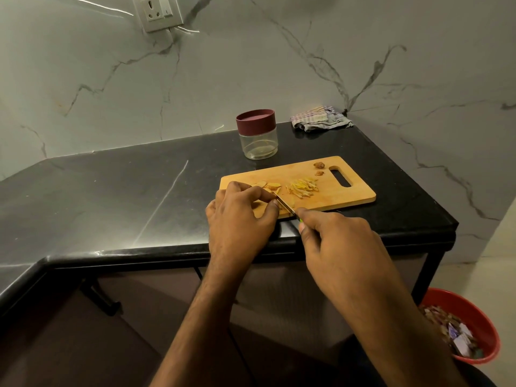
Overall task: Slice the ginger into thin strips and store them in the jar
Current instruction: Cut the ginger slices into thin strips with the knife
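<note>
Two hands are busy at the near edge of a wooden cutting board [335, 191] that sits on a black stone countertop [111, 196]. Left hand [240, 216] has its fingers curled down, fingertips pinching a ginger slice [290, 203] flat against the board right by the blade. Right hand [343, 241] is wrapped around the handle of a small knife [284, 203]; only a bit of green handle peeks out past the thumb, and the blade angles up and left toward the left fingertips.

More ginger slices [270, 186] are lying just beyond the left knuckles. A little heap of cut ginger strips [303, 187] is in the middle of the board, near the slices but not touching them. Two brownish ginger scraps [319, 168] sit up by the board's handle slot.

Behind the board, just beside its far edge, is the clear jar [258, 135] with its maroon lid [255, 120] on; it looks pretty much empty. A striped cloth [321, 118] is bunched in the corner against the marble wall. Red bin [472, 325] full of scraps on the floor at lower right, and a wall socket [157, 12] up top.
</note>
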